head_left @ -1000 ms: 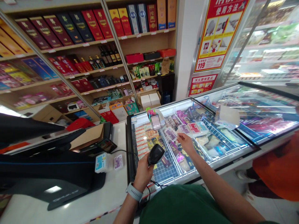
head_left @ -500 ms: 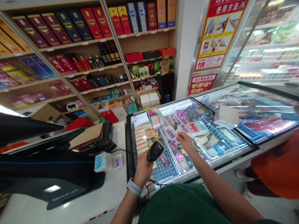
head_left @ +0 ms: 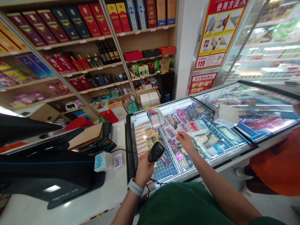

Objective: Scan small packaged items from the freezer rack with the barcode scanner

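My left hand [head_left: 144, 167], with a grey watch band on the wrist, is wrapped around a black barcode scanner [head_left: 157, 151]. The scanner's head points toward a clear plastic box with a purple label [head_left: 170, 132]. My right hand [head_left: 185, 140] pinches that box at its near right edge, above the glass-topped freezer [head_left: 168, 182]. Beyond my fingers lie more flat boxes: one with a purple label [head_left: 183, 127], one with a red label [head_left: 193, 126] and one with a light blue label [head_left: 202, 125].
On the white counter [head_left: 114, 184] at left stand a blue-labelled stack of boxes [head_left: 100, 162], another purple-labelled box [head_left: 117, 161] and a black checkout terminal [head_left: 58, 175]. An open carton [head_left: 227, 115] sits on the freezer. A person in orange [head_left: 276, 162] stands at right.
Both hands stay almost in place, the left on the scanner and the right on the purple-labelled box. The view has shifted slightly.
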A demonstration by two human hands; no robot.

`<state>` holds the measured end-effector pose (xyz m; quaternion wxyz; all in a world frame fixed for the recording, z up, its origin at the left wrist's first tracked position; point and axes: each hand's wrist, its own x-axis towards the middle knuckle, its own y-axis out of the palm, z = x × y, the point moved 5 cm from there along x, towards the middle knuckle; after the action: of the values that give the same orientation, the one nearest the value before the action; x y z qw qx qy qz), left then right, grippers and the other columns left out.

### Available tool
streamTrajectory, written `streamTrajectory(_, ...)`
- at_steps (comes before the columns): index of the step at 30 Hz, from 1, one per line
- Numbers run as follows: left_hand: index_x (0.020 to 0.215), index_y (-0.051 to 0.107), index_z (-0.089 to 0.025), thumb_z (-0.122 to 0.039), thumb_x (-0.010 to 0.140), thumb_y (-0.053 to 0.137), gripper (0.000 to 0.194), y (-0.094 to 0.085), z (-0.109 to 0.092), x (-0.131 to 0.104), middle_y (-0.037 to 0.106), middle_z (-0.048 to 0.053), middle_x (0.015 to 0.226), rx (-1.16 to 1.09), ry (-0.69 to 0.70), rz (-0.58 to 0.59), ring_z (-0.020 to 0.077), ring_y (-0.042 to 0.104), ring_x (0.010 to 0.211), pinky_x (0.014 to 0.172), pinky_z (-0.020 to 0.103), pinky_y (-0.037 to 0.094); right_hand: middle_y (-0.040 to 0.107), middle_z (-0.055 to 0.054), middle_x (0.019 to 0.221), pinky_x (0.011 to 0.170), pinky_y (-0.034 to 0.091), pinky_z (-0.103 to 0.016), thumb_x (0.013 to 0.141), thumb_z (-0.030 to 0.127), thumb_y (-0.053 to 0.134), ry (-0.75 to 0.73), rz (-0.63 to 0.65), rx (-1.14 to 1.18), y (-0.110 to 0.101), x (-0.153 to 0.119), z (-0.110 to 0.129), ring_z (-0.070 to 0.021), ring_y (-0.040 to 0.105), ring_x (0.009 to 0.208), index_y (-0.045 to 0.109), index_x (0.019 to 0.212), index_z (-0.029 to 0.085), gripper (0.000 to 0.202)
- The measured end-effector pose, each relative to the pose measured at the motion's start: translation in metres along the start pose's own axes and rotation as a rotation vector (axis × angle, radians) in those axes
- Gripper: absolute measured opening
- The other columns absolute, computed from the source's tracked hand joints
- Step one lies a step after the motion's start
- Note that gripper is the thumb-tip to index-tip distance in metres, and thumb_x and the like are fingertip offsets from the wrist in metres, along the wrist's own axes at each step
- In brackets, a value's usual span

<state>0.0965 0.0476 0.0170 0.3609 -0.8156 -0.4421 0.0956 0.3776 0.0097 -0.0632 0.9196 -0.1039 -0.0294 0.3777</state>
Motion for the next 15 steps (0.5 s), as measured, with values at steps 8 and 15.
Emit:
streamTrajectory(8,0.120,0.056,-0.016,-0.005,0.073,0.053,0.049,0.0009,0.0016,-0.0020,0.065,0.010,0.118,-0.016,0.008,0.008,0.0245,0.059,0.112,0.100,0.043,0.043,0.072,-0.007,0.087,0.072,0.058,-0.037,0.074,0.040,0.060,-0.006,0.021,0.041,0.0018,-0.0034,0.0048,-0.0203,0.070,0.071,0.064,0.098,0.016,0.034)
streamTrajectory(15,0.121,0.054,-0.017,-0.005,0.074,0.053,0.049,0.0028,0.0041,-0.0027,0.066,0.010,0.116,-0.001,0.012,0.019,0.0250,0.058,0.113,0.100,0.044,0.043,0.072,-0.006,0.088,0.072,0.058,-0.035,0.074,0.038,0.061,0.006,0.008,0.037,0.0011,-0.0048,0.0081,-0.0191,0.070,0.070,0.065,0.098,0.018,0.031)
